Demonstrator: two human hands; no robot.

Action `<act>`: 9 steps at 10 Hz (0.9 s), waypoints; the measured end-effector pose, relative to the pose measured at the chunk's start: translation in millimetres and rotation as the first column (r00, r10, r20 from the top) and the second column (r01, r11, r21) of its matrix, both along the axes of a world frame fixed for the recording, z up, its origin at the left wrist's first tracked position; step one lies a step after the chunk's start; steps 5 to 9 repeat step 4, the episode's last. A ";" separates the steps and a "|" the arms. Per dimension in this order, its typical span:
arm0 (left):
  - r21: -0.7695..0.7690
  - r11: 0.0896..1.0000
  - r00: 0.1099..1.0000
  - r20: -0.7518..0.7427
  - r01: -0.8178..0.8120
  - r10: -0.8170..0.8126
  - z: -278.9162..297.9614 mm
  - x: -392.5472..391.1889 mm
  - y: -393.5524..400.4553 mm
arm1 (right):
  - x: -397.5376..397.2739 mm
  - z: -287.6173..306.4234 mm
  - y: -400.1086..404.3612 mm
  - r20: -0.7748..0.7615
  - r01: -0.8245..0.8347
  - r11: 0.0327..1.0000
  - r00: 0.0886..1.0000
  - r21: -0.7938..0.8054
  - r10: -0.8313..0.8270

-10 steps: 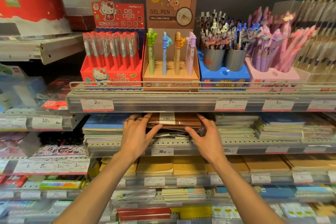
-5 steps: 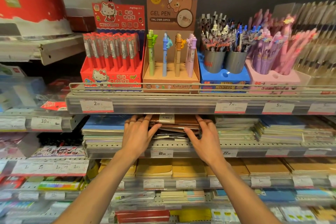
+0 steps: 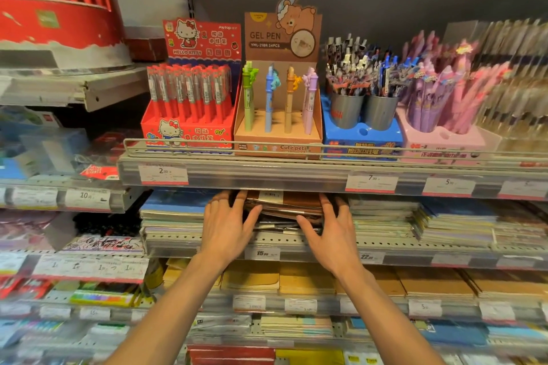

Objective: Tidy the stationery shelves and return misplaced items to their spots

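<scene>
A stack of brown notebooks (image 3: 284, 206) lies on the second shelf (image 3: 178, 249), tucked under the pen shelf above. My left hand (image 3: 226, 225) rests against the stack's left side, fingers straight and reaching into the shelf, thumb at the front corner. On the stack's right side my right hand (image 3: 332, 231) mirrors it, fingers extended and thumb against the lower front edge. Both hands press the stack between them. The fingertips are partly hidden under the upper shelf's price rail (image 3: 267, 175).
Blue-covered notebooks (image 3: 172, 210) sit left of the brown stack and more notebook piles (image 3: 382, 216) sit to its right. Above stand a red Hello Kitty pen box (image 3: 189, 104), a brown gel pen box (image 3: 278, 98) and pen cups (image 3: 364, 109). Tan envelopes (image 3: 305, 278) fill the shelf below.
Both hands have slid a little deeper into the shelf, closing in on the brown stack and pushing it back under the rail.
</scene>
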State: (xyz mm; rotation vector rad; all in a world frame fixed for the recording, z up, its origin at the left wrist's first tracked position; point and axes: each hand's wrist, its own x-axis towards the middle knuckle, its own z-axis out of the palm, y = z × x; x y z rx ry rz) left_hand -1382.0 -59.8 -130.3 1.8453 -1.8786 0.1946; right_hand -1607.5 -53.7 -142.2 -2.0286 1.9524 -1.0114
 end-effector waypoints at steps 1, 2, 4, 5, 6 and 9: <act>-0.056 0.998 0.999 -0.026 0.021 -0.022 -0.5 -2.4 16.3 | -0.9 4.5 5.4 0.009 -0.005 1.000 1.000 -0.029 0.005; -0.059 0.998 0.998 -0.064 0.017 -0.021 -1.8 -2.5 38.5 | 3.8 2.6 16.3 0.006 -0.024 1.000 1.000 -0.012 0.024; -0.089 0.995 0.984 -0.168 0.036 -0.050 0.4 3.2 75.1 | 13.8 -6.5 48.6 0.062 -0.044 0.998 0.997 -0.042 0.047; -0.089 0.995 0.984 -0.168 0.036 -0.050 0.4 3.2 75.1 | 13.8 -6.5 48.6 0.062 -0.044 0.998 0.997 -0.042 0.047; -0.089 0.995 0.984 -0.168 0.036 -0.050 0.4 3.2 75.1 | 13.8 -6.5 48.6 0.062 -0.044 0.998 0.997 -0.042 0.047; -0.089 0.995 0.984 -0.168 0.036 -0.050 0.4 3.2 75.1 | 13.8 -6.5 48.6 0.062 -0.044 0.998 0.997 -0.042 0.047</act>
